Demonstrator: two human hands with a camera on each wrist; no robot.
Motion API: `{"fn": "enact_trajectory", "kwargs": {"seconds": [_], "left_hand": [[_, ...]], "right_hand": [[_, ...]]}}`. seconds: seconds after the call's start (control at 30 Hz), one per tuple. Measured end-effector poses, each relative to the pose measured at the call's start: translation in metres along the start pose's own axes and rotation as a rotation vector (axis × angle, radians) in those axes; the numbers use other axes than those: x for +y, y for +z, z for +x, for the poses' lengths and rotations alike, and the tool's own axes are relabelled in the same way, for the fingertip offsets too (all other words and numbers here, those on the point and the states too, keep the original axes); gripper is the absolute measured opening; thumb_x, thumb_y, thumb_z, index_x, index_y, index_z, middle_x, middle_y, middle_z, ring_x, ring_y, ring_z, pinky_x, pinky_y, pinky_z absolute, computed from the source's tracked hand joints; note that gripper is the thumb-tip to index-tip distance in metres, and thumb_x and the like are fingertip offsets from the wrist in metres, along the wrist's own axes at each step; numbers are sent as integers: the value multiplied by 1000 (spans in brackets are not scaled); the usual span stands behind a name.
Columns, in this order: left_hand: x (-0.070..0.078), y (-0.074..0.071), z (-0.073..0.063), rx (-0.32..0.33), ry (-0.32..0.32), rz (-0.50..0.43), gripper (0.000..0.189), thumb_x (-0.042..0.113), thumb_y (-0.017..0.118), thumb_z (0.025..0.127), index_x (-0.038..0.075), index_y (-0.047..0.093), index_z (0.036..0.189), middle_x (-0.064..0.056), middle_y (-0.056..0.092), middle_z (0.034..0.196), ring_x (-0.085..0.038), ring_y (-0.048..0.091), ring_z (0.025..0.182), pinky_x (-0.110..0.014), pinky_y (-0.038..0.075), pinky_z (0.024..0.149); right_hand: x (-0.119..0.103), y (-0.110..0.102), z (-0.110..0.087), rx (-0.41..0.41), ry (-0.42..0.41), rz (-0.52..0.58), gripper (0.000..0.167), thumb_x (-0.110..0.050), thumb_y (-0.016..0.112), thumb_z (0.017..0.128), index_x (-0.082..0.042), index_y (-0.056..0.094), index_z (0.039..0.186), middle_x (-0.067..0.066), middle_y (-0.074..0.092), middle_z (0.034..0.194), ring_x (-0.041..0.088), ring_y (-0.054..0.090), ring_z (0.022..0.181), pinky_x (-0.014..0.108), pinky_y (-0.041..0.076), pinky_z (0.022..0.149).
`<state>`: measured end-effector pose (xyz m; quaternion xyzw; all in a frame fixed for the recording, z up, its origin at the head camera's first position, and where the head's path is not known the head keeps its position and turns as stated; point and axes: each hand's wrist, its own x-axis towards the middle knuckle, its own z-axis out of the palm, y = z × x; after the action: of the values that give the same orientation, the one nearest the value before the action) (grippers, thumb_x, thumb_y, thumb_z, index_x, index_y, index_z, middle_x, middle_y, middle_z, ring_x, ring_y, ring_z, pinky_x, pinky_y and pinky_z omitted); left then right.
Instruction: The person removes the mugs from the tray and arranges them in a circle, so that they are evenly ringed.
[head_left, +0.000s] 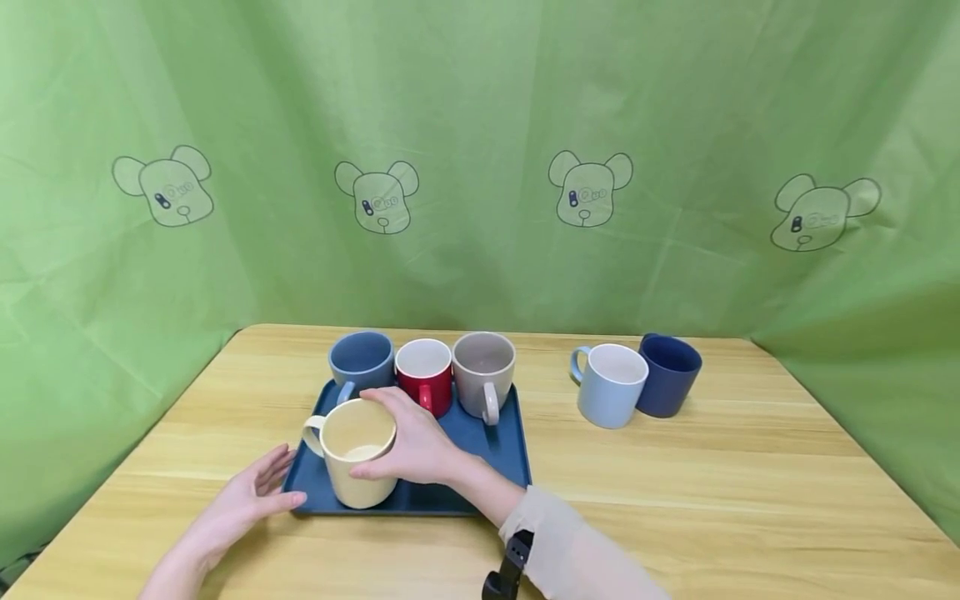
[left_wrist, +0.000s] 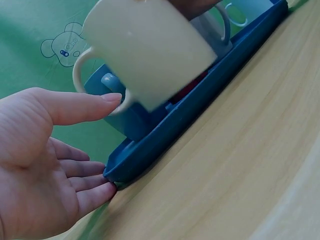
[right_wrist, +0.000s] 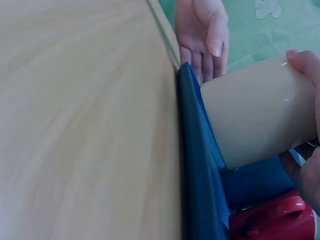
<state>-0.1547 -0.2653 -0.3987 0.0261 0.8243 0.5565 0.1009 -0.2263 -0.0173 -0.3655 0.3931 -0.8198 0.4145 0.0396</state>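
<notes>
My right hand [head_left: 422, 446] grips a cream mug [head_left: 348, 471] by its rim, fingers on the far side and thumb on the near side. The mug is over the front left part of a dark blue tray [head_left: 480, 442], handle pointing left; whether its base touches the tray, I cannot tell. My left hand [head_left: 238, 502] is at the tray's front left corner, fingers extended; in the left wrist view its fingertips [left_wrist: 102, 192] meet the tray's edge. Behind the cream mug, a blue mug [head_left: 363, 360], a red mug [head_left: 440, 390] and a grey mug [head_left: 470, 387] stand in a row.
On the wooden table [head_left: 712, 500], right of the tray, a light blue mug [head_left: 609, 398] stands beside a navy mug [head_left: 667, 385]. A green curtain [head_left: 480, 275] with bear-head drawings hangs behind the table and along its sides.
</notes>
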Motion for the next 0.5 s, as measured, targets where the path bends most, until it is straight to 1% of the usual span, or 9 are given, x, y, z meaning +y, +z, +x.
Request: {"fn": "enact_trajectory", "kwargs": {"seconds": [0.13,0.3,0.5], "left_hand": [[0,0,1,-4,-17,-6,88,14,67,85,-13,6,142,-33,16,146,-45,20,133,-46,23,108],[1,0,0,-4,-4,-5,88,12,67,84,-14,6,142,-32,16,146,-45,20,133,-44,22,107],[1,-1,-1,-12,-2,6,88,14,66,85,-14,5,142,-33,16,146,-45,20,133,-45,23,107]], "right_hand": [[-3,-12,-7,2,29,26,82,-34,83,65,-10,45,134,1,48,128,13,48,109,28,47,90],[-8,-29,-20,17,39,47,84,-31,84,64,-10,45,134,0,48,128,13,49,108,31,47,91],[-16,-56,-40,90,10,48,85,-26,87,60,-9,46,132,1,49,126,15,49,107,34,47,90]]}}
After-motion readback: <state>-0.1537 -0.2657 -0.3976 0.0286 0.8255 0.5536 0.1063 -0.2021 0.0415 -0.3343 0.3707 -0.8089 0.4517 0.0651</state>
